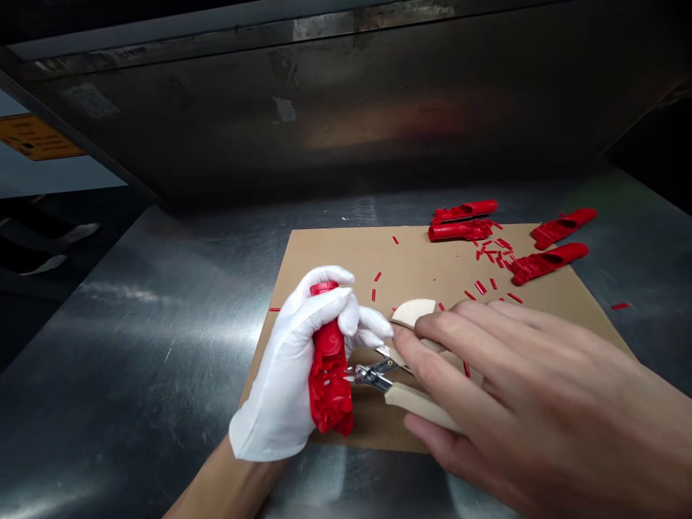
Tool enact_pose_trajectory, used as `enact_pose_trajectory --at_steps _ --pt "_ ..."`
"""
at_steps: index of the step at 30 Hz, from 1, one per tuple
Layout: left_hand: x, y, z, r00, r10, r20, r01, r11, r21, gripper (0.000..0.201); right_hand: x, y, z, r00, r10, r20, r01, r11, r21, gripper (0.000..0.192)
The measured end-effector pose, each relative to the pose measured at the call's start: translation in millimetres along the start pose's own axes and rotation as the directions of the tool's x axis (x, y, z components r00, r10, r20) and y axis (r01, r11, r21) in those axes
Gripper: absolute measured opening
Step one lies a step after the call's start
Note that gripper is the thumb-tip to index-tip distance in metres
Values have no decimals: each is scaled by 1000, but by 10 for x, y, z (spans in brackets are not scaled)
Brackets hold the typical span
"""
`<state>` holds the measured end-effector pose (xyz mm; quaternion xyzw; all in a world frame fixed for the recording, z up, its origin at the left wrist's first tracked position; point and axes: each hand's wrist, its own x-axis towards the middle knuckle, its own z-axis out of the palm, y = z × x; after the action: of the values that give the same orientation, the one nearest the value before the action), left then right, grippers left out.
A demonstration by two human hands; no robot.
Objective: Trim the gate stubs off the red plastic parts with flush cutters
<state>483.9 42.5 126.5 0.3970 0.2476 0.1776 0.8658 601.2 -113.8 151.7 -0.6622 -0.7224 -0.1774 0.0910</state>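
Left hand: the left hand (pixel 295 375) wears a white glove and its fingers are clenched around a red plastic part (pixel 329 375), which it holds upright, just above the near edge of the cardboard sheet (pixel 346 259)
Red plastic part: it has a round cap at the top and a ribbed, open body lower down; the lower half shows below the gloved fingers
Right hand: the right hand (pixel 530 404) is bare and grasps a cutter with cream handles (pixel 416 400); the fingers lie over the upper handle and the lower handle shows under them
Cutter: its metal jaws point to the left and touch the side of the red part, about at its middle; whether the jaws are closed I cannot tell
Cardboard sheet: brown, it lies flat on a steel table (pixel 135 339)
Scraps: many small red offcuts (pixel 489 263) are scattered on the far right part of the cardboard, and one lies on the steel at the right
Other red parts: four long red pieces (pixel 465 220) lie at the far right corner of the cardboard, well apart from both hands
Behind: a dark metal wall (pixel 346 108) stands at the back of the table
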Motion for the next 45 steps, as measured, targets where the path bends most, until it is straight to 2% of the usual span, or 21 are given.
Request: enact_pose_trajectory --at_steps 5,11,15,18,23,27,32,41,45 --pt "-11 11 10 999 1 -55 2 998 55 7 104 -64 -68 998 -41 48 43 998 -38 35" --pt "-1 1 10 997 -41 -69 42 999 17 6 235 -102 -94 989 -114 95 119 991 -56 17" --pt "5 -6 12 995 -3 -95 6 1000 30 9 261 -65 -63 988 -93 126 99 994 -43 10" --pt "10 -4 18 998 -7 -68 8 1000 18 8 241 -62 -39 988 -88 129 95 994 -50 4" --pt "4 9 34 998 -39 -46 40 999 8 16 223 -113 -32 984 -130 125 141 986 -89 9" --pt "-3 14 22 997 -51 -66 56 995 87 12 206 -135 -50 976 -185 114 199 971 -134 22" --pt "-4 -1 17 998 -38 -54 43 996 78 11 167 -125 -31 965 -213 152 234 962 -138 18" --pt "-5 -5 24 999 -6 -33 7 1000 16 17 97 -113 55 954 -277 114 293 941 -168 24" --pt "1 -16 25 999 7 -41 -6 999 33 16 102 -90 92 959 -261 109 277 945 -174 23"
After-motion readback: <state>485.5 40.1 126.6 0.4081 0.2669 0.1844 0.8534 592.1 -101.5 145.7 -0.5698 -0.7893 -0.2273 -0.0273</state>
